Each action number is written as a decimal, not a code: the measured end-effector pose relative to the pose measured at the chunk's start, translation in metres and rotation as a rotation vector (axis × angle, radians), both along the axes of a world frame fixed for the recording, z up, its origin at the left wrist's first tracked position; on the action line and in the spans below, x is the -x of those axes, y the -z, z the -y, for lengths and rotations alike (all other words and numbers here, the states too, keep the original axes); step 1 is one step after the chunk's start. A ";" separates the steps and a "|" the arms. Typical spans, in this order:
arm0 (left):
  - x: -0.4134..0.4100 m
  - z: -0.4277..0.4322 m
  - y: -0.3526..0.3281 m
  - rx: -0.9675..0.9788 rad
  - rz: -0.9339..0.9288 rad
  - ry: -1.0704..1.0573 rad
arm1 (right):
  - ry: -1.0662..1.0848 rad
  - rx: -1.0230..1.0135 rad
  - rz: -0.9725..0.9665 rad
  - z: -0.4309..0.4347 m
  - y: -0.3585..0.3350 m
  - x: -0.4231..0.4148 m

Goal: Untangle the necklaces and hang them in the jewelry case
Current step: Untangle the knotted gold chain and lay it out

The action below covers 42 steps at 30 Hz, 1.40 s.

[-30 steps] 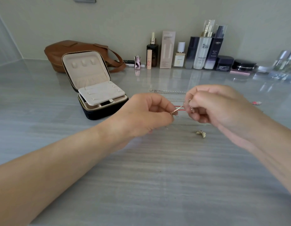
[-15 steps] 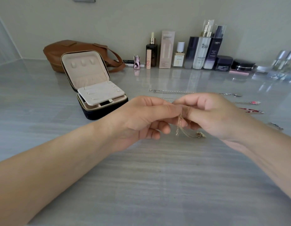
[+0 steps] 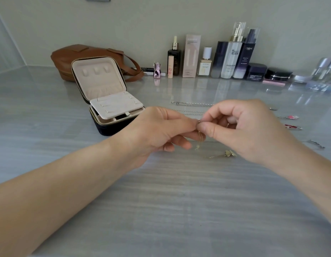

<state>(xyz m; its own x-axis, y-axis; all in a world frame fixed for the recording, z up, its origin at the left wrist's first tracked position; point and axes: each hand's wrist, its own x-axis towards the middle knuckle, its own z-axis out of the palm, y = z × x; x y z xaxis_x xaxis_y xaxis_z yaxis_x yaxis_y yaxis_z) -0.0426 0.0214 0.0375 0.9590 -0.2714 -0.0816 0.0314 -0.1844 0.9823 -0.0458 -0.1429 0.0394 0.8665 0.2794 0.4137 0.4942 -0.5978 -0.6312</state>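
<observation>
Both hands meet above the table (image 3: 161,210), right of the case (image 3: 112,127) and nearer you. Your left hand (image 3: 161,132) pinches the gold chain (image 3: 201,136) between thumb and forefinger, the other fingers curled under. Your right hand (image 3: 250,130) pinches the same chain just beside it, fingertips almost touching. Thin loops hang below the pinch, and a gold pendant (image 3: 229,153) lies on the table under your right hand. Across we go: a brown bag (image 3: 68,58) sits behind the case. The case stands open, lid (image 3: 98,76) up, cream tray (image 3: 116,106) on top. Silver chains (image 3: 192,104) lie stretched out right of the case, beyond your hands. Bottles (image 3: 233,58) line the wall behind and right of the case. Red charms (image 3: 292,127) lie far right of it.
</observation>
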 end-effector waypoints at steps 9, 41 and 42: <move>0.001 0.001 -0.001 -0.146 0.159 -0.041 | 0.044 0.003 -0.012 -0.001 0.002 0.001; 0.000 0.000 -0.005 -0.063 0.138 -0.050 | 0.071 -0.304 -0.355 0.004 -0.002 -0.007; 0.000 0.000 -0.005 -0.058 0.136 -0.056 | 0.066 -0.291 -0.328 0.003 -0.001 -0.006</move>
